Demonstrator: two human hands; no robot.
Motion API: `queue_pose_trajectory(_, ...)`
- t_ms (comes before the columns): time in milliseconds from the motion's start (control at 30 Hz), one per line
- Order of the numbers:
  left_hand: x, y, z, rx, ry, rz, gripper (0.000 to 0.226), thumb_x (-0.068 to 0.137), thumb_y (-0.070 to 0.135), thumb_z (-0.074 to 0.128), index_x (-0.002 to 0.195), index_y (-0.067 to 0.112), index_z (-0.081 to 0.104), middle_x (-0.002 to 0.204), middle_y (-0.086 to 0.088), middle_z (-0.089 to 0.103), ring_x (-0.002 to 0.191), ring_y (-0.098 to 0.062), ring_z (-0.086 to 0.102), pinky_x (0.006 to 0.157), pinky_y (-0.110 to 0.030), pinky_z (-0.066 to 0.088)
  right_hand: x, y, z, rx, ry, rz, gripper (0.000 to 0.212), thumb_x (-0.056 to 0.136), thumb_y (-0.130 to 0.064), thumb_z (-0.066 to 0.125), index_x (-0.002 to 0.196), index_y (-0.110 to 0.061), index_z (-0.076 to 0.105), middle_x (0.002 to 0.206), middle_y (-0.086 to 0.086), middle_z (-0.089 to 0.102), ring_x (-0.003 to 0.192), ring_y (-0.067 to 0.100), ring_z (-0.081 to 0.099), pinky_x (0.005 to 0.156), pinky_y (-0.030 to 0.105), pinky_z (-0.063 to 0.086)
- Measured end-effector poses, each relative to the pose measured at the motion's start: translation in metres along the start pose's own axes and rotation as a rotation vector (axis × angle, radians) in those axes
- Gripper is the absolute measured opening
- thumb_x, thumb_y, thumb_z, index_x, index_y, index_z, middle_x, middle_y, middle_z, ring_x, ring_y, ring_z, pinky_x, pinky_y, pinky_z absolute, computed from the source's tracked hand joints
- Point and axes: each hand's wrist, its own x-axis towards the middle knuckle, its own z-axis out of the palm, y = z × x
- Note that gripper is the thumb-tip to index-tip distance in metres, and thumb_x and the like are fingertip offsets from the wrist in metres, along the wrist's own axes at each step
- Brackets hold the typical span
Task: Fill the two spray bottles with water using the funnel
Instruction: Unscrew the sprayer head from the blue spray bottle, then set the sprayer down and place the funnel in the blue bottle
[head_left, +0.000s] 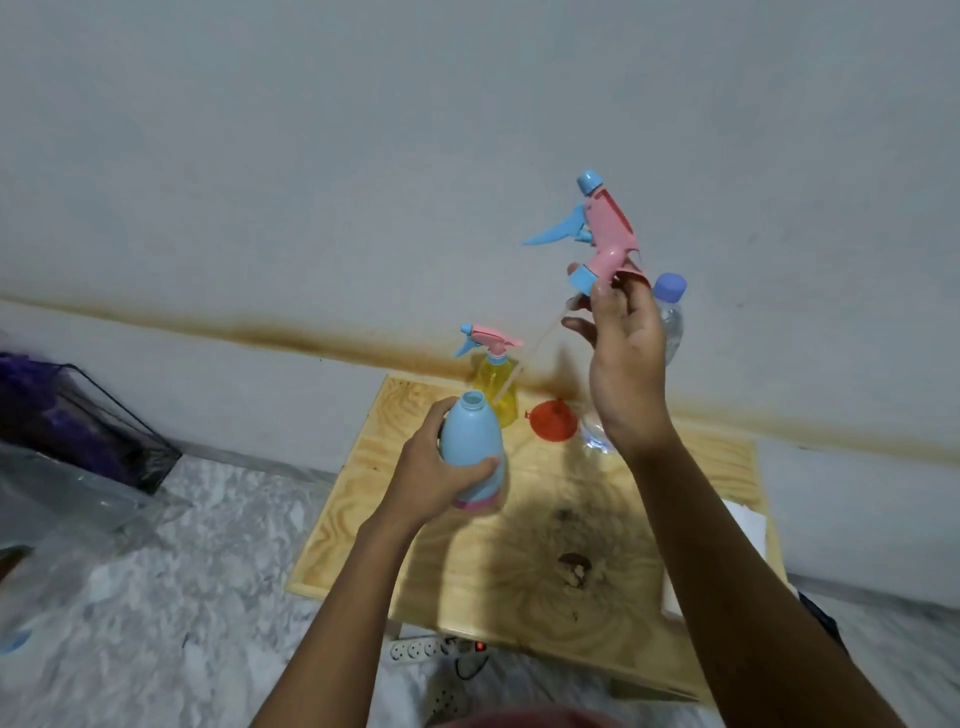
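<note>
My left hand (434, 475) grips a light blue spray bottle (474, 441) with a pink base, held above the wooden table (530, 561); its neck is open. High above it my right hand (626, 358) holds the bottle's pink and blue spray head (605, 228), whose thin dip tube (524, 364) slants down toward the bottle without touching it. A yellow spray bottle (496, 387) with its spray head on stands at the table's far edge. To its right an orange-red funnel (553, 420) lies on the table. A clear water bottle (670, 312) with a blue cap stands behind my right hand, partly hidden.
The small table stands against a white wall with a brown stain line. White paper (748, 525) lies at the table's right edge. A power strip (431, 648) lies on the marbled floor under the near edge. At the left are a dark wire frame (104, 415) and plastic sheeting.
</note>
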Motion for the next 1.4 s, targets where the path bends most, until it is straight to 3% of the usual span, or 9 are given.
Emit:
queue_pose_trajectory(167, 0.012, -0.03, 0.013, 0.034, 0.017, -0.063, 0.076, 0.069, 0.026, 0.088, 0.132, 0.036, 0.045, 0.114, 0.007, 0.059, 0.098, -0.016, 0.061, 0.075, -0.035, 0.058, -0.017, 0.041, -0.025, -0.191, -0.027, 0.22, 0.017, 0.102, -0.007, 0.047, 0.114, 0.0, 0.057, 0.091, 0.014, 0.059, 0.067, 0.008, 0.054, 0.064, 0.018, 0.048)
queue_pose_trajectory(267, 0.017, -0.047, 0.025, 0.042, 0.004, -0.091, 0.08, 0.062, 0.037, 0.087, 0.13, 0.032, 0.046, 0.108, 0.004, 0.063, 0.093, -0.021, 0.064, 0.072, -0.04, 0.058, -0.037, 0.082, -0.043, -0.437, -0.054, 0.374, 0.015, 0.101, -0.013, 0.05, 0.105, -0.005, 0.062, 0.079, 0.006, 0.063, 0.072, 0.014, 0.061, 0.069, 0.036, 0.054)
queue_pose_trajectory(367, 0.018, -0.059, 0.038, 0.097, -0.015, -0.059, 0.091, 0.051, 0.057, 0.076, 0.131, 0.024, 0.047, 0.109, 0.001, 0.062, 0.094, -0.024, 0.062, 0.072, -0.037, 0.055, -0.055, 0.118, -0.058, -0.585, -0.088, 0.476, 0.015, 0.101, -0.026, 0.051, 0.099, -0.014, 0.061, 0.085, 0.004, 0.067, 0.079, 0.024, 0.064, 0.079, 0.049, 0.054)
queue_pose_trajectory(500, 0.02, -0.078, 0.056, 0.122, -0.046, -0.08, 0.09, 0.053, 0.052, 0.081, 0.132, 0.027, 0.045, 0.123, -0.002, 0.061, 0.107, -0.025, 0.061, 0.077, -0.041, 0.056, -0.073, 0.151, -0.065, -0.565, -0.022, 0.567, 0.022, 0.099, -0.036, 0.055, 0.088, -0.018, 0.061, 0.1, 0.025, 0.068, 0.082, 0.035, 0.065, 0.077, 0.048, 0.054)
queue_pose_trajectory(600, 0.02, -0.088, 0.067, 0.148, -0.048, -0.103, 0.09, 0.054, 0.052, 0.084, 0.131, 0.029, 0.045, 0.125, -0.001, 0.06, 0.113, -0.026, 0.059, 0.082, -0.046, 0.056, -0.081, 0.181, -0.072, -0.571, 0.03, 0.677, 0.025, 0.098, -0.04, 0.055, 0.109, -0.018, 0.059, 0.107, 0.009, 0.068, 0.083, 0.008, 0.063, 0.069, 0.023, 0.052)
queue_pose_trajectory(767, 0.024, -0.099, 0.078, 0.194, -0.026, -0.1, 0.09, 0.06, 0.044, 0.09, 0.135, 0.025, 0.043, 0.128, -0.002, 0.057, 0.115, -0.026, 0.056, 0.084, -0.045, 0.055, -0.077, 0.219, -0.086, -0.611, 0.014, 0.787, 0.039, 0.099, -0.038, 0.052, 0.124, -0.008, 0.056, 0.116, 0.007, 0.065, 0.1, 0.019, 0.063, 0.082, 0.031, 0.054)
queue_pose_trajectory(1000, 0.022, -0.101, 0.075, 0.193, -0.079, -0.037, 0.098, 0.059, 0.065, 0.076, 0.141, 0.024, 0.041, 0.136, 0.003, 0.051, 0.12, -0.017, 0.054, 0.09, -0.038, 0.055, -0.06, 0.238, -0.1, -0.712, -0.091, 0.811, 0.024, 0.103, -0.025, 0.043, 0.101, -0.013, 0.064, 0.091, 0.008, 0.065, 0.077, 0.02, 0.058, 0.067, 0.035, 0.048)
queue_pose_trajectory(1200, 0.031, -0.102, 0.068, 0.125, -0.122, -0.051, 0.066, 0.072, 0.033, 0.087, 0.129, 0.023, 0.056, 0.125, 0.006, 0.061, 0.107, -0.005, 0.058, 0.082, -0.004, 0.043, -0.066, 0.253, -0.107, -0.882, -0.043, 0.793, 0.029, 0.1, -0.026, 0.046, 0.117, -0.01, 0.064, 0.109, 0.007, 0.065, 0.092, 0.017, 0.056, 0.077, 0.028, 0.041)
queue_pose_trajectory(1400, 0.034, -0.104, 0.066, 0.035, -0.153, -0.087, 0.061, 0.072, 0.032, 0.088, 0.124, 0.027, 0.056, 0.122, 0.012, 0.061, 0.11, -0.001, 0.058, 0.083, -0.021, 0.051, -0.05, 0.243, -0.097, -0.963, 0.004, 0.678, 0.032, 0.097, -0.034, 0.051, 0.124, -0.02, 0.058, 0.117, 0.001, 0.062, 0.104, 0.021, 0.059, 0.086, 0.035, 0.046)
